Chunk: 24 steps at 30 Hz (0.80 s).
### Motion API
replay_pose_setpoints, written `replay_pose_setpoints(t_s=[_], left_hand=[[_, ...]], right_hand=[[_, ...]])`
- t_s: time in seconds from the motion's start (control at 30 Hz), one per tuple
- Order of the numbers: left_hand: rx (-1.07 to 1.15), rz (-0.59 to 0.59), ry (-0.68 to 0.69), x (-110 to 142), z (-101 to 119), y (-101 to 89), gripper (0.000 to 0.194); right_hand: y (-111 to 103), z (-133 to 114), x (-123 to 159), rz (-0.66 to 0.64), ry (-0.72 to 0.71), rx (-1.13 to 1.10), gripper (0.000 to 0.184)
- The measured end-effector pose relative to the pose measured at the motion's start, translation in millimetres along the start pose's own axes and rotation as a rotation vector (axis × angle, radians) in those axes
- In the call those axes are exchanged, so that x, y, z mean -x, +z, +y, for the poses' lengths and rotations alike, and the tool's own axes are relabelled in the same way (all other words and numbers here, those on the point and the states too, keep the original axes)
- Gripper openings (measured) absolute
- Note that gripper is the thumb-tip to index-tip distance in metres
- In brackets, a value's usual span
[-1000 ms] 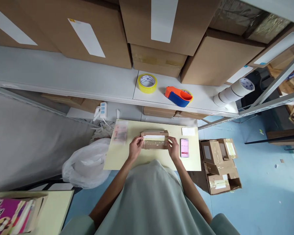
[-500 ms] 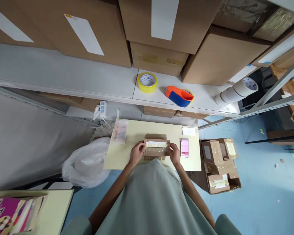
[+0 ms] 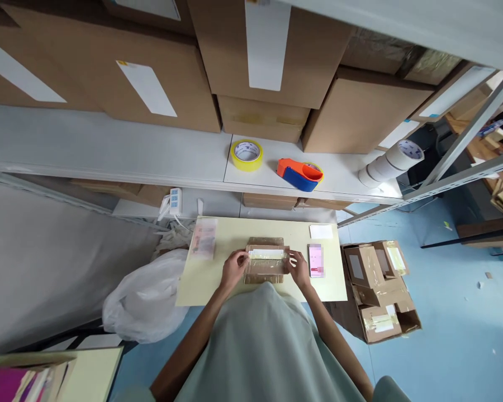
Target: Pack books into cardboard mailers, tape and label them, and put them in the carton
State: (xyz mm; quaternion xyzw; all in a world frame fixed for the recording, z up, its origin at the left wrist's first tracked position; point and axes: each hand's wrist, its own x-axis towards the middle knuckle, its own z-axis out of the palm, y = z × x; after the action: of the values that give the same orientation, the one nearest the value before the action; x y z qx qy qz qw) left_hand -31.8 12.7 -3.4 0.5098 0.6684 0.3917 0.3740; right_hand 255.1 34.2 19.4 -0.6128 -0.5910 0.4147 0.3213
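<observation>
A small flat cardboard box (image 3: 267,266) lies crosswise on the pale yellow table (image 3: 224,290), with clear tape shining on it. Along its top runs a white label strip (image 3: 267,254). Wider brown cardboard (image 3: 264,242) shows above and below the box; I cannot tell whether it is a separate piece. My left hand (image 3: 233,269) pinches the left end, fingertips by the label's end. At the right end, my right hand (image 3: 297,267) has its thumb and fingers closed on the edge. A phone (image 3: 316,261) with a pink screen lies just right of that hand.
On the shelf ahead sit a yellow tape roll (image 3: 246,155), an orange-and-blue tape dispenser (image 3: 299,174) and white rolls (image 3: 392,163). Large cartons (image 3: 260,120) stand behind. A carton of small boxes (image 3: 381,290) is right, a white plastic bag (image 3: 146,296) left.
The camera view has tilted up a little, so the shelf and table sit lower in the picture. Both hands stay at the ends of the box, with the right fingers slightly shifted.
</observation>
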Motion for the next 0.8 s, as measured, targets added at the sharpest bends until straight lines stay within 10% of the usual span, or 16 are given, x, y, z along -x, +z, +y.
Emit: replay_pose_setpoints(t_s=[0.17,0.4,0.6,0.8], left_hand=[[-0.061,0.044,0.168,-28.7,39.4,-13.4,0.014],[-0.015,-0.004,0.439,-86.2,157.7,-30.5,0.016],[0.043,0.035,0.544,-102.3,226.0,-43.7,0.015],[0.116,0.068,0.553,-89.5,225.2,-57.5,0.015]], right_hand=[[-36.1,-71.9,-40.9,0.114,-0.238,0.218,0.039],[-86.7,-201.0,-152.7,0.327,-0.607,0.524,0.046],[-70.2,-227.6,-223.7,0.253,-0.385,0.767,0.051],[-59.7,-242.3,-223.6,0.215,-0.268,0.863,0.048]])
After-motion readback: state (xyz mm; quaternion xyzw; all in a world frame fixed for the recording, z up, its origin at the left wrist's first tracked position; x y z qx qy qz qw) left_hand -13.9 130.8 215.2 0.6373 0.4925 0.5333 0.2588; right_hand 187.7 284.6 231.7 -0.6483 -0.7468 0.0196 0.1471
